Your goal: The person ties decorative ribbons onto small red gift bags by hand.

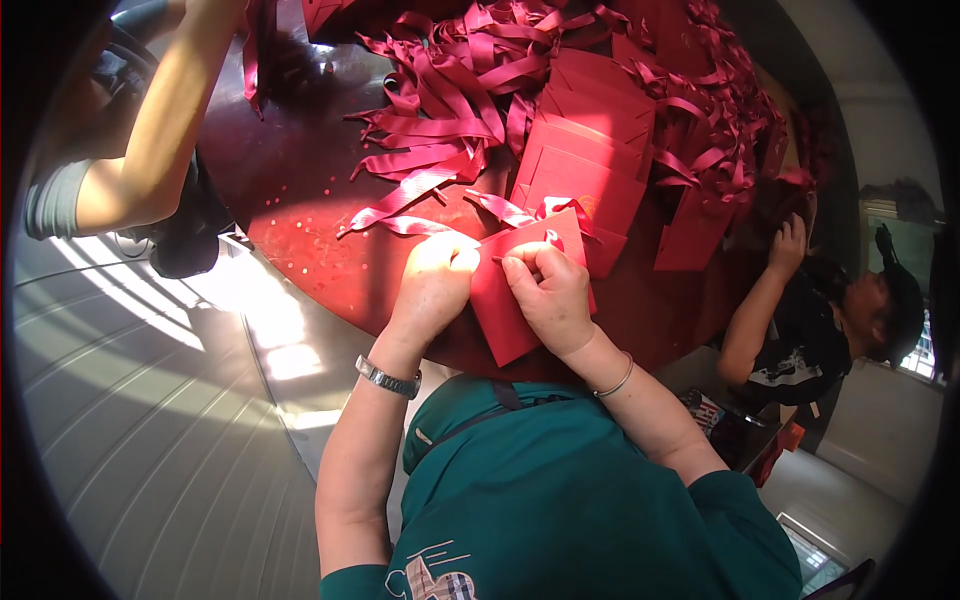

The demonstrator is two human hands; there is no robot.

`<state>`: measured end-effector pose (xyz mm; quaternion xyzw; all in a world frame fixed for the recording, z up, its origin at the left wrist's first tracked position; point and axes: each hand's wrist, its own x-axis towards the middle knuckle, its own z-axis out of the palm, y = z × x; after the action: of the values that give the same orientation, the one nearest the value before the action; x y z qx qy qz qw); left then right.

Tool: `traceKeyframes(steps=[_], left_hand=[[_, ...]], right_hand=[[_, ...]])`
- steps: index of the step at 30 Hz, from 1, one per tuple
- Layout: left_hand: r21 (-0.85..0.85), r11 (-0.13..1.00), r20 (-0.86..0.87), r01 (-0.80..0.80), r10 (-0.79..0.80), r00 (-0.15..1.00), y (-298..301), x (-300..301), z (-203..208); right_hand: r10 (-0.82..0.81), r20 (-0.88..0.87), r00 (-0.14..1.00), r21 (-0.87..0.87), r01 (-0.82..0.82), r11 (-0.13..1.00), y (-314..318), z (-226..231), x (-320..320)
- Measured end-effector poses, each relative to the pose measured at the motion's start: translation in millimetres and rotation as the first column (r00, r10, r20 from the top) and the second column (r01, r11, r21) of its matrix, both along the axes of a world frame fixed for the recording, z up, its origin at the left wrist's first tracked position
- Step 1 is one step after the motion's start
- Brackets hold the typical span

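Observation:
A flat red paper gift bag [503, 318] lies tilted at the table's near edge, between my two hands. My left hand [433, 288] is closed at the bag's left edge, with its fingertips curled out of sight. On the bag's face, my right hand [551, 298] pinches the small dark end of a ribbon between thumb and forefinger. A shiny pink-red ribbon [558, 207] loops at the bag's top. Just beyond my left hand, loose ribbons [420, 190] with dark tips spread over the table.
Overlapping red bags [580, 150] lie beyond mine on the round dark red table [290, 235]. Ribbons [470, 75] and ribboned bags [715, 130] heap up behind and to the right. A person's arm [165, 140] is at the left; another person [800, 340] works at the right.

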<state>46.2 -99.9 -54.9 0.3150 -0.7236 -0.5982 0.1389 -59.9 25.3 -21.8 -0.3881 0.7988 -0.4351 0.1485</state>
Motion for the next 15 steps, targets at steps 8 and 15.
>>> traceKeyframes(steps=[8, 15], left_hand=[[-0.087, 0.996, 0.073, 0.021, -0.014, 0.997, 5, 1, -2], [-0.087, 0.995, 0.022, -0.056, 0.058, 0.998, 8, 2, 5]], right_hand=[[0.049, -0.034, 0.998, -0.021, -0.050, 0.999, 3, 4, 1], [0.041, -0.046, 0.998, -0.025, -0.042, 0.999, 3, 0, 1]])
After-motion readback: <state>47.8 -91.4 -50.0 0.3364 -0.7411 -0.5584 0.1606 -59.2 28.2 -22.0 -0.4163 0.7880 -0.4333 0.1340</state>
